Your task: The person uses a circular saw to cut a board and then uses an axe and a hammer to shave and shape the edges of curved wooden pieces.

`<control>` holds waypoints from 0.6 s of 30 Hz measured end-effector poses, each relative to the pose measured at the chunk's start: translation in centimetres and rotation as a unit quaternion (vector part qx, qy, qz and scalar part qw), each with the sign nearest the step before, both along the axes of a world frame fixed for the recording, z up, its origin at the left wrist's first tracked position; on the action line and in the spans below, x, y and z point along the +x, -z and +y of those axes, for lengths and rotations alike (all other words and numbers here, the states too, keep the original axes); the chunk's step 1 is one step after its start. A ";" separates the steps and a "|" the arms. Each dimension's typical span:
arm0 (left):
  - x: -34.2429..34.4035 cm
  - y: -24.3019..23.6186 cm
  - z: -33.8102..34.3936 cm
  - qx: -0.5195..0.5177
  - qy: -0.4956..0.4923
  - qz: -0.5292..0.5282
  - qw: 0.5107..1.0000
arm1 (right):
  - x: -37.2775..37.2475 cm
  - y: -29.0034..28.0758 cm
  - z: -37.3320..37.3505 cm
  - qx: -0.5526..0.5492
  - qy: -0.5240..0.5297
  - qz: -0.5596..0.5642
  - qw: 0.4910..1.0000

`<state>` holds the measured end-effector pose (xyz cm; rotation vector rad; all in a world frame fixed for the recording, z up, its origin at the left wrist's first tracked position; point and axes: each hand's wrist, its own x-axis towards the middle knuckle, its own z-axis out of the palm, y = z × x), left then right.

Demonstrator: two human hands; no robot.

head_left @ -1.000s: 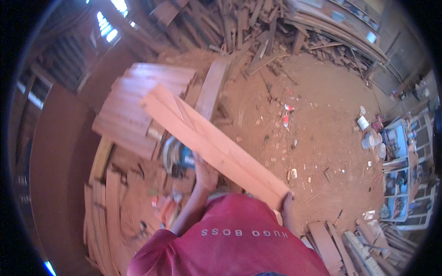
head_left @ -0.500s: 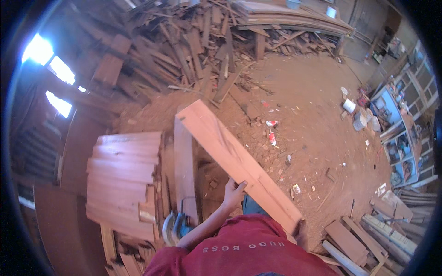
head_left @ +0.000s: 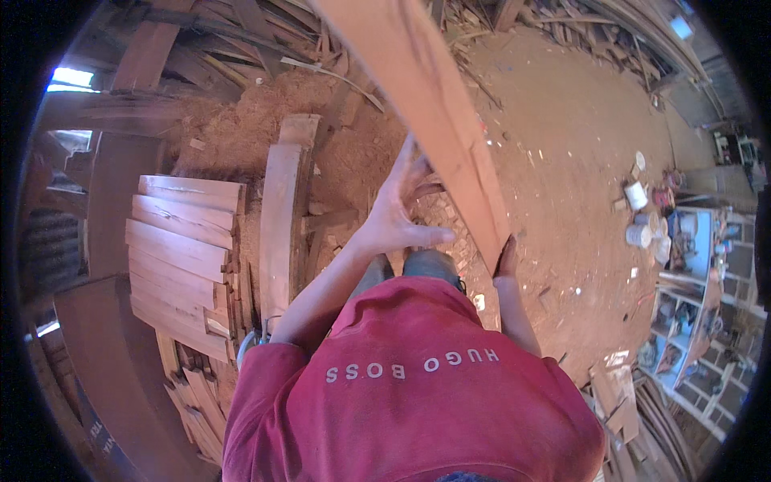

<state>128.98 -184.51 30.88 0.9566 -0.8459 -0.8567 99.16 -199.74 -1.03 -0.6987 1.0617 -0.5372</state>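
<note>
Gripping-wise, the right hand (head_left: 506,262) has the near end of a long reddish plank (head_left: 438,112), which runs up past the top of the view. Left hand (head_left: 395,215) is open, thumb spread, by the plank's left edge; can't tell if its fingertips touch. Off left sits a stack of boards (head_left: 178,249), then a narrower pale board (head_left: 279,213) and, far right, a white bucket (head_left: 638,235).

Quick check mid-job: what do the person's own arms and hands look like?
Red sleeves, part of a red shirt with pale lettering, leave both forearms bare. The left hand and right hand are ungloved; the right fingers are partly hidden.
</note>
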 end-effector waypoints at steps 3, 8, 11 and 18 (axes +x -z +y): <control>2.4 -2.3 -4.9 -0.091 0.004 -0.047 0.995 | 6.1 -3.5 -5.2 0.022 -0.008 -0.039 0.999; 5.2 -3.9 -11.1 -0.158 0.000 -0.076 0.984 | 10.9 -6.8 -10.1 0.049 0.010 -0.108 0.993; 6.8 -3.5 -13.9 -0.155 -0.002 -0.069 0.986 | 12.3 -7.1 -11.6 -0.009 -0.019 -0.132 0.991; 11.3 -2.4 -21.0 -0.115 0.016 -0.023 0.993 | 15.5 -5.8 -16.4 0.030 0.037 -0.091 0.995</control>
